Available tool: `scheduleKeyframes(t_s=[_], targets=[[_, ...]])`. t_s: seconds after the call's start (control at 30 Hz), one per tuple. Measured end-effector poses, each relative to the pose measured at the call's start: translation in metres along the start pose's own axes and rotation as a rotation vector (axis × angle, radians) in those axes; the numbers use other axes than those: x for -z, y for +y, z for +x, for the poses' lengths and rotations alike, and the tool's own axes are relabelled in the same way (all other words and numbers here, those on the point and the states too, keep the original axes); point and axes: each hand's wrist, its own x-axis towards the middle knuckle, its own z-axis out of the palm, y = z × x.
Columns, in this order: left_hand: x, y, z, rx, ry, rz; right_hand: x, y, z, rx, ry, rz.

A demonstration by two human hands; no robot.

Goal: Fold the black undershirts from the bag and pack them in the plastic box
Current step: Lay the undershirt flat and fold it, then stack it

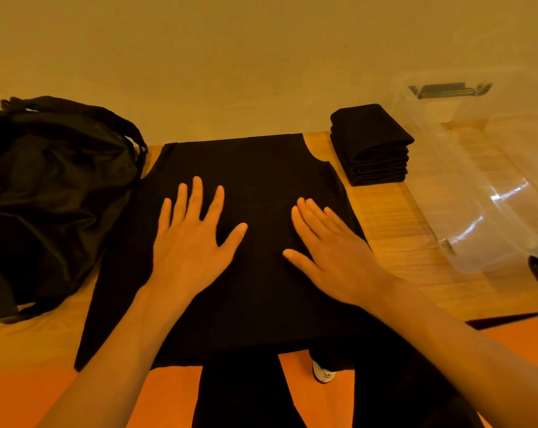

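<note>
Wooden boards form the table (394, 242), which carries everything the fingers reach over. Black cloth covers its middle: one undershirt (255, 168) is spread flat directly beneath the fingers of both hands. Its shoulder end is laid beyond the fingertips, toward the wall, and its hem is drawn back behind the wrists to the table's near edge. A curved armhole is seen just past the right fingertips.

Outward of the left little finger, well apart from it, a black bag (51, 186) is slumped on the table, with its straps looped over the top. Its side is met by the undershirt's left edge.

Outward of the right fingers, also well apart, a clear plastic box (508, 211) is stood on the table with dark latches at its ends. Between that box and the right fingertips, and farther toward the wall, a stack of folded undershirts (372, 146) is piled on the wood. Whether the box is touched by the stack cannot be told.

The left hand (190, 242) is laid palm down on the cloth, its fingers (197, 196) straight and spread wide. The right hand (332, 251) is laid flat beside it, apart from it, its fingers (307, 217) straight and held close together, thumb out.

Back below the wrists, past the table's edge, a white shoe (323, 372) is glimpsed.
</note>
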Motion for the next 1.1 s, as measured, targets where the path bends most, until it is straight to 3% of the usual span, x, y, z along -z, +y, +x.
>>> scheduleKeyframes(t_s=[0.1, 0.47, 0.57, 0.63, 0.7, 0.8, 0.9, 1.1], targets=[[-0.009, 0.0, -0.002, 0.017, -0.12, -0.01, 0.003, 0.024, 0.001, -0.052, -0.017, -0.007], [-0.011, -0.004, -0.004, 0.05, -0.127, -0.015, 0.005, 0.059, -0.015, -0.204, -0.042, 0.002], [-0.009, -0.001, -0.002, 0.061, -0.107, -0.028, 0.011, 0.048, -0.014, -0.188, 0.146, -0.061], [-0.006, 0.008, 0.001, 0.022, -0.011, -0.006, 0.016, 0.035, -0.002, -0.1, 0.212, -0.099], [-0.002, 0.024, 0.008, -0.036, 0.049, -0.013, 0.016, 0.022, 0.021, -0.04, 0.14, -0.086], [-0.003, 0.041, 0.022, -0.073, -0.065, -0.006, 0.012, 0.024, 0.055, -0.113, -0.001, -0.086], [-0.012, 0.037, 0.026, -0.037, -0.149, -0.009, 0.008, 0.043, 0.063, -0.222, 0.01, -0.05], [-0.008, 0.035, 0.021, -0.011, -0.068, -0.063, 0.005, 0.046, 0.064, -0.255, 0.016, -0.003]])
